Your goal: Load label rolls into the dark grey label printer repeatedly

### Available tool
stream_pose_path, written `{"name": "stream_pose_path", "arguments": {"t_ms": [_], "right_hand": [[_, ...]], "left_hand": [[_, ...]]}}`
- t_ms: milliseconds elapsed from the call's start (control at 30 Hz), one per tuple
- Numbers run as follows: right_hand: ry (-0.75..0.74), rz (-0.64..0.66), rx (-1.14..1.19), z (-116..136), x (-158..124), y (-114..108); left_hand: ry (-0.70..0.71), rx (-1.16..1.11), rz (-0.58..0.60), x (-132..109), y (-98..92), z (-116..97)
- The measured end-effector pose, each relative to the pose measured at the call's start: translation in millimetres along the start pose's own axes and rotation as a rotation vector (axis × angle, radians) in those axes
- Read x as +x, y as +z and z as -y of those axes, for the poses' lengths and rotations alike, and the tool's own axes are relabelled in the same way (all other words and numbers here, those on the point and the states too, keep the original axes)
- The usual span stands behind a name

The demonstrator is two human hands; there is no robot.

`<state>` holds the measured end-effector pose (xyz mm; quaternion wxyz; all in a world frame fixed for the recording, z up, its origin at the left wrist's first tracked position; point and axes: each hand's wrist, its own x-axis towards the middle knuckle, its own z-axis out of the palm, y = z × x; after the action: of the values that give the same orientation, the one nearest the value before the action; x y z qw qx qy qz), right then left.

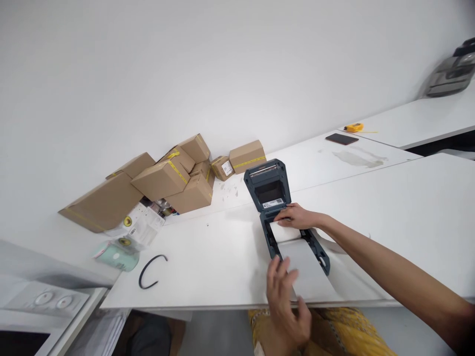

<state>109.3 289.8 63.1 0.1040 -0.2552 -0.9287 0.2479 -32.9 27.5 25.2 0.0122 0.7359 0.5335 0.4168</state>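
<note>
A dark blue-grey label printer [264, 227] stands on the white table with its lid [267, 185] raised. Inside it sits a white paper roll [287, 232], and a wide strip of paper [306, 272] runs from it toward the table's front edge. My right hand [297, 216] reaches into the printer from the right, its fingers bent over the back of the roll; the fingertips are partly hidden. Slightly blurred, my left hand [285, 301] hovers at the table's front edge beside the strip, fingers apart and holding nothing.
Cardboard boxes [161, 183] are piled along the wall at left. Nearer lie a green package [118, 257] and a black curved band [143, 274]. A dark phone-like slab [342, 139] and a yellow tape measure [354, 127] lie at the back right. A microwave-like appliance [48, 301] stands lower left.
</note>
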Motion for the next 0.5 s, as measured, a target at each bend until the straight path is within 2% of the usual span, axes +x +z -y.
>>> {"name": "stream_pose_path", "arguments": {"t_ms": [67,133,333,500], "right_hand": [[-0.003,0.015,0.032,-1,0,-2],[0.003,0.028,0.062,-2,0,-4],[0.013,0.042,0.108,-2,-1,-10],[0.014,0.02,0.105,-3,-3,-6]], "left_hand": [[0.073,0.091,0.121,-18,1.8,-12],[0.066,0.144,0.151,-23,8.8,-15],[-0.076,0.101,-0.027,-8,33.9,-10],[-0.059,0.102,-0.085,-8,36.6,-15]]}}
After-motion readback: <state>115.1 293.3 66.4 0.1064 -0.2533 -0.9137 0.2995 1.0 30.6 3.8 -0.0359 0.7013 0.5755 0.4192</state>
